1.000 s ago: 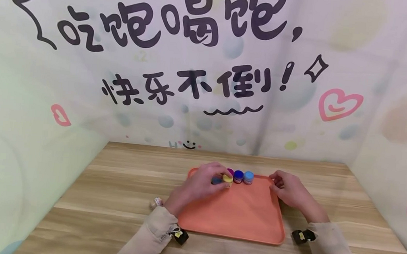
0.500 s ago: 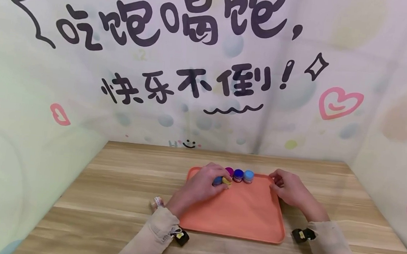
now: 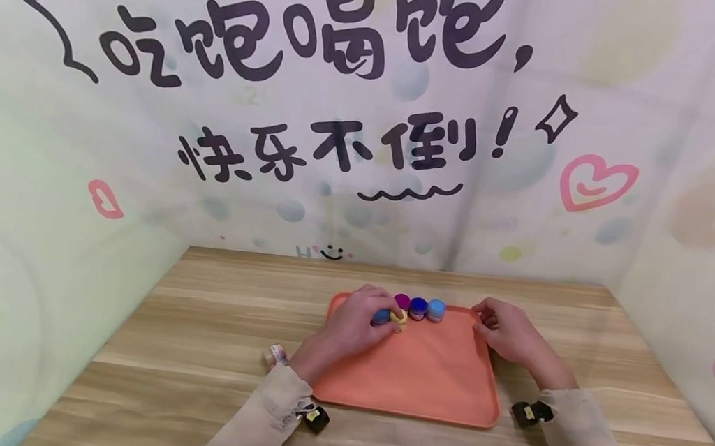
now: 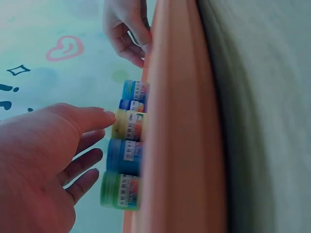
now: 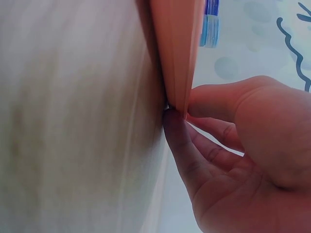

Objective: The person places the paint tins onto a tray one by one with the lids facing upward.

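My left hand (image 3: 359,321) reaches over the back left of an orange tray (image 3: 408,374), thumb and index finger pinching a small yellow paint jar (image 3: 398,323) near its lid. Its other fingers hang bent above a blue jar (image 4: 125,156) and a green jar (image 4: 114,189) in the left wrist view; the green one is hidden in the head view. Behind the yellow jar stand a magenta jar (image 3: 402,301), a dark blue jar (image 3: 417,309) and a light blue jar (image 3: 435,311). At the tray's back right corner, my right hand (image 3: 506,331) pinches the rim, thumb above and a finger below.
The tray lies on a wood-grain table (image 3: 194,378). Left of it, beside my left sleeve, sits a small labelled object (image 3: 278,355). A printed cloth wall (image 3: 332,221) rises at the table's back edge, with further walls on both sides.
The yellow jar has shifted slightly toward me in my left hand; its lid looked tilted half a second ago and is more level now. My right hand keeps its place on the rim.
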A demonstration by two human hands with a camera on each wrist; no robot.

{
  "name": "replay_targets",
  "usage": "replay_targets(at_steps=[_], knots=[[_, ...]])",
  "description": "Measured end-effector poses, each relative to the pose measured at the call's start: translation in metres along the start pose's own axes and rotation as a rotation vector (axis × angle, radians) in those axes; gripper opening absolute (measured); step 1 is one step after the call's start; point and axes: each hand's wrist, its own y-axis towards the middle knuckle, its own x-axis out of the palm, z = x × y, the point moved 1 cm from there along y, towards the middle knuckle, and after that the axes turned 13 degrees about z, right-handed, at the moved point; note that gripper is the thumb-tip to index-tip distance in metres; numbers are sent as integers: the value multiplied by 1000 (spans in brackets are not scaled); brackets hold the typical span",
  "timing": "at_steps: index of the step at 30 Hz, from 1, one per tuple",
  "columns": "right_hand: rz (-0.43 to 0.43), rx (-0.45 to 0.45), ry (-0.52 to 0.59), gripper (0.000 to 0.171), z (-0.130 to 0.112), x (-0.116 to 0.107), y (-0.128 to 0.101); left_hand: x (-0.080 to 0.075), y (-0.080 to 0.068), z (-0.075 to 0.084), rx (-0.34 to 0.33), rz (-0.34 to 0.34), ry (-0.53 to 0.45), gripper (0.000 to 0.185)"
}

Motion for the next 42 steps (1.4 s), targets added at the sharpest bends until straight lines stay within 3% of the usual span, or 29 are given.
replay_targets(at_steps=[6,17,25,29,35,42], knots=[[11,-5,2,27,2,0,-1,-9,-4,-3,0,64,-17,7],[1,-12,13,27,-1,1,-1,-43,-31,-7,-94,47,-15,8],[-1,-3,20,28,-1,-1,-3,-67,-54,-25,-138,46,4,9],[1,-8,21,28,-2,0,-1,-79,-66,-33,-203,34,62,9],[-4,5,22,28,0,1,0,-92,-81,-37,-323,2,60,10],[-10,15,23,28,-1,-1,-2,-103,-91,-46,-335,-56,68,10]])
